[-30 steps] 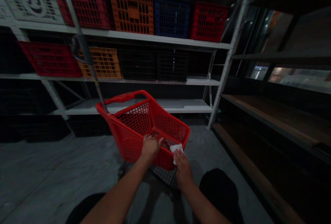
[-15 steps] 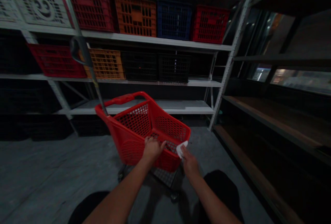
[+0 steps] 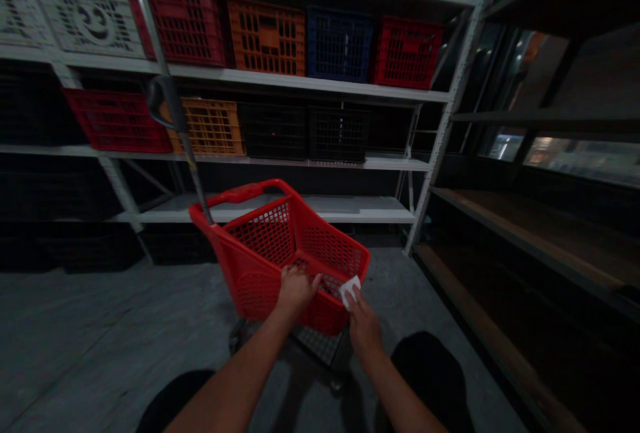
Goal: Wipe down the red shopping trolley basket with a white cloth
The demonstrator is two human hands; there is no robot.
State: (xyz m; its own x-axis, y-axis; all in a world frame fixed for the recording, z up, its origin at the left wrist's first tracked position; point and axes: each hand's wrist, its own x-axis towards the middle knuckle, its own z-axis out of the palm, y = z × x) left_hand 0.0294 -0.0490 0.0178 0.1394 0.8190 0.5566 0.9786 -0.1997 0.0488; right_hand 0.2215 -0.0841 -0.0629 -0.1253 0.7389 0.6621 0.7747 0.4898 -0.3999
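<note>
Far left, top shelf of the steel shelving: white lattice crate, then red crate, orange crate, blue crate, and a second red crate at the right end. Shelf below, same order: red crate, yellow crate, two black crates side by side. Grey concrete floor runs under everything. Near middle, red plastic shopping basket on a wheeled base with a wire rack, standing on the floor, far side toward the shelving. Long metal pole rises from its left corner, dark curved grip on top, which overlaps the lower shelf in view. Left hand sits palm down on the basket's near rim, fingers spread and hooked over the edge - can't tell if it's a firm grip or just resting. Right hand is nearly closed, fingers pinching a white cloth against the right part of the near rim - cloth touching the basket, hand well beside the left one. Dark rounded shape at bottom right, just past that forearm. Far right: wooden shelves in a dark rack, window glass behind them.
</note>
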